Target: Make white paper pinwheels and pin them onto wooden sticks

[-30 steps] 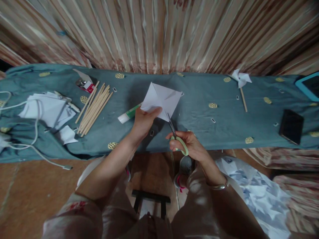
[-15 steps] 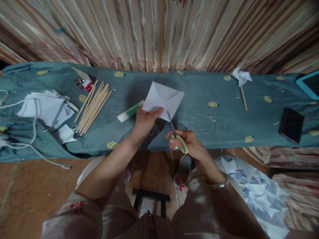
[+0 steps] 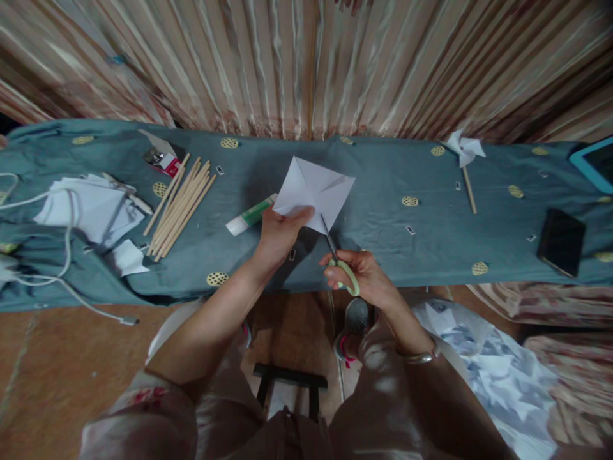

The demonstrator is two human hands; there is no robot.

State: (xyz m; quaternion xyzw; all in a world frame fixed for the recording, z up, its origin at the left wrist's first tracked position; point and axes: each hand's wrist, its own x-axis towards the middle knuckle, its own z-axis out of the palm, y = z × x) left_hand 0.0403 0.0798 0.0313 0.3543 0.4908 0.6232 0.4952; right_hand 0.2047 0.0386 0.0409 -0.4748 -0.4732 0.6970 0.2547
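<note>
My left hand [image 3: 282, 235] pinches a creased white square of paper [image 3: 330, 182], thumb on top and the other fingers hidden beneath. In my right hand [image 3: 366, 275] is a pair of scissors [image 3: 353, 281] with pale green handles, fingers through the loops. Its blades lie at the paper's near corner, pointing toward the middle; how far apart they are I cannot tell. Just left of the paper, partly behind my left hand, lies a green and white glue stick [image 3: 251, 215].
Wooden sticks [image 3: 182, 207], a small open box [image 3: 165, 156], stacked white paper [image 3: 90, 207] and a white cable [image 3: 67, 249] lie left. A paper pinwheel [image 3: 464, 150], a dark phone [image 3: 561, 241] and a blue-framed device [image 3: 596, 163] lie right. A clear bag [image 3: 493, 364] holds white pinwheels below.
Almost nothing differs. Both hands, the paper and the scissors keep nearly the same place, with only a very slight shift of the whole view.
</note>
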